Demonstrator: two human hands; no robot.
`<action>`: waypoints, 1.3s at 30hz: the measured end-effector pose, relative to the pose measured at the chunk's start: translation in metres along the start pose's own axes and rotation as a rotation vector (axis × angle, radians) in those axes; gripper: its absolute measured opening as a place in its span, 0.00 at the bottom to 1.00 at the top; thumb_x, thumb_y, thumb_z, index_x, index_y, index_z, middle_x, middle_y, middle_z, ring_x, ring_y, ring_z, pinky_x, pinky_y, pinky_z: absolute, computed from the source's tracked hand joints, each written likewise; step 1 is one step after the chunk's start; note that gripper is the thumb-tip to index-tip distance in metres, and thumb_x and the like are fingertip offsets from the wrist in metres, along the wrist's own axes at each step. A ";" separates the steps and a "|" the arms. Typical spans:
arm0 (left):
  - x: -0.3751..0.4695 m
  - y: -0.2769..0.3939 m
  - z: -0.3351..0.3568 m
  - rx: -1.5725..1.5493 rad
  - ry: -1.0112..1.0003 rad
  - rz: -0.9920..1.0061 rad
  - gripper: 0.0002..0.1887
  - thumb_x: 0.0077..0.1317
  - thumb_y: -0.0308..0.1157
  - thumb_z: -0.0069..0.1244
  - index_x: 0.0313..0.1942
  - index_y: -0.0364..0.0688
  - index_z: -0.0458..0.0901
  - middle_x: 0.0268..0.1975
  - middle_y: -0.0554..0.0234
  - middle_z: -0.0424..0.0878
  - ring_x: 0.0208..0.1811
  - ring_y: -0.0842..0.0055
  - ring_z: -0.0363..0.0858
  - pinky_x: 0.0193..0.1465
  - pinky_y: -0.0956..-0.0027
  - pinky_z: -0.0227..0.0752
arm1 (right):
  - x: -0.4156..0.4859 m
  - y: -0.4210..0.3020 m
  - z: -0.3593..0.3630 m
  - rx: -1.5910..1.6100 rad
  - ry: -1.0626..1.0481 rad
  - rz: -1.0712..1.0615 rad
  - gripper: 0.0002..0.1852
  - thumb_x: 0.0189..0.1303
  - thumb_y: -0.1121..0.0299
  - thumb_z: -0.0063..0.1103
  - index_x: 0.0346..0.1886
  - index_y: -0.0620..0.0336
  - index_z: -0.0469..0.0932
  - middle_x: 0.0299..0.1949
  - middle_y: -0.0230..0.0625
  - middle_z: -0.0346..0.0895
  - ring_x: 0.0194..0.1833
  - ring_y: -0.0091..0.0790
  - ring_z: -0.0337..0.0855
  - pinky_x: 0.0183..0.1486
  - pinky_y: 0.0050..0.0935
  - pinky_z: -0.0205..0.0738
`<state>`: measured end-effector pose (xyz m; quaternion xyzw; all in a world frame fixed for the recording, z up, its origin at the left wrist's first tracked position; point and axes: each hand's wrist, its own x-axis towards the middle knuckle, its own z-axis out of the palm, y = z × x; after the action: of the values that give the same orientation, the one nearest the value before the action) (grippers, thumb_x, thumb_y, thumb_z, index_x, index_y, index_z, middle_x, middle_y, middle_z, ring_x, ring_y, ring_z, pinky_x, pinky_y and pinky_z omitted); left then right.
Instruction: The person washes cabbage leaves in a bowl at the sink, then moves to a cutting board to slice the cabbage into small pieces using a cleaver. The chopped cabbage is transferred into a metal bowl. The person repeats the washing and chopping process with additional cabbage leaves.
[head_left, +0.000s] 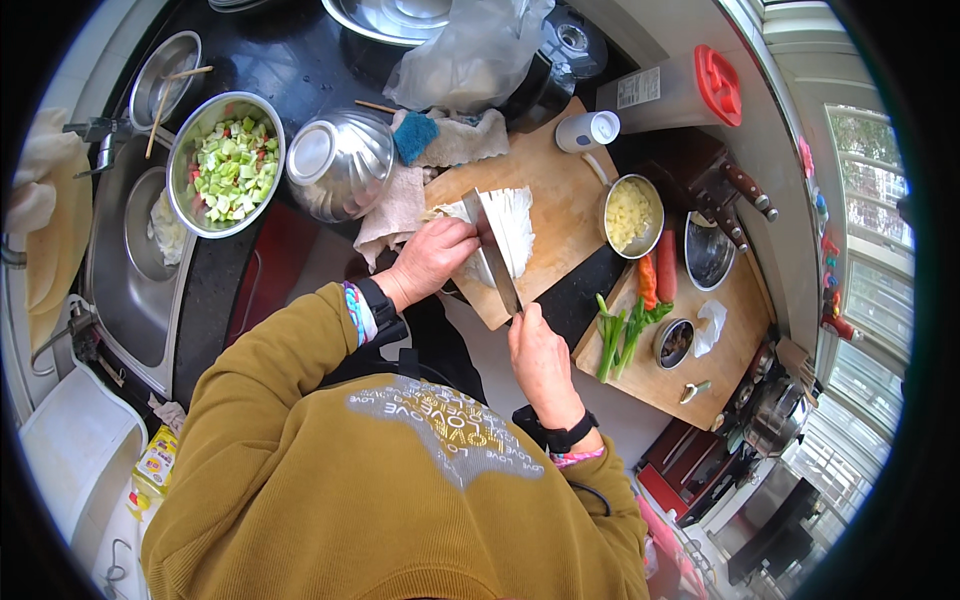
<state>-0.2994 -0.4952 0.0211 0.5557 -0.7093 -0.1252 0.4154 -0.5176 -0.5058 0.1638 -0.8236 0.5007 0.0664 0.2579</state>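
Note:
My right hand (541, 356) is closed around the handle of a kitchen knife (498, 259), near the front edge of a wooden cutting board (566, 195). The broad blade stands on edge across pale cabbage leaves (514, 229). On the near left side of the blade, my left hand (431, 259) holds the cabbage down with bent fingers close to the metal. Cut cabbage lies on the far side of the blade. Fingers hide part of the leaves.
Left are a bowl of chopped green vegetables (234, 169), an upturned metal bowl (341, 165) and a sink (135, 300). Cloths (469, 139) touch the board's far left edge. Right are a white container (586, 132), a pot of diced yellow pieces (630, 215), a knife block (686, 176) and a second board (637, 397).

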 end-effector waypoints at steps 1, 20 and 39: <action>0.000 0.000 0.000 -0.001 -0.002 0.000 0.12 0.57 0.24 0.61 0.43 0.38 0.86 0.46 0.59 0.84 0.47 0.62 0.84 0.52 0.60 0.79 | 0.001 -0.001 -0.001 -0.005 -0.006 0.006 0.10 0.78 0.68 0.54 0.42 0.64 0.68 0.32 0.59 0.83 0.33 0.66 0.85 0.34 0.58 0.79; 0.004 -0.003 -0.003 -0.002 -0.024 0.007 0.12 0.57 0.25 0.61 0.42 0.39 0.85 0.47 0.59 0.84 0.48 0.62 0.85 0.51 0.60 0.80 | 0.015 0.015 0.044 0.010 0.135 -0.045 0.10 0.76 0.66 0.57 0.40 0.61 0.70 0.30 0.53 0.84 0.28 0.61 0.85 0.29 0.54 0.82; 0.014 0.005 -0.028 0.141 -0.319 0.108 0.20 0.62 0.28 0.53 0.56 0.42 0.80 0.57 0.58 0.79 0.59 0.60 0.80 0.64 0.58 0.76 | -0.015 0.053 0.008 0.256 0.373 0.005 0.05 0.74 0.73 0.59 0.45 0.62 0.74 0.31 0.52 0.83 0.32 0.60 0.86 0.31 0.50 0.81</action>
<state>-0.2826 -0.4983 0.0480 0.5176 -0.8020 -0.1392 0.2638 -0.5689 -0.5089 0.1435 -0.7810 0.5460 -0.1505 0.2633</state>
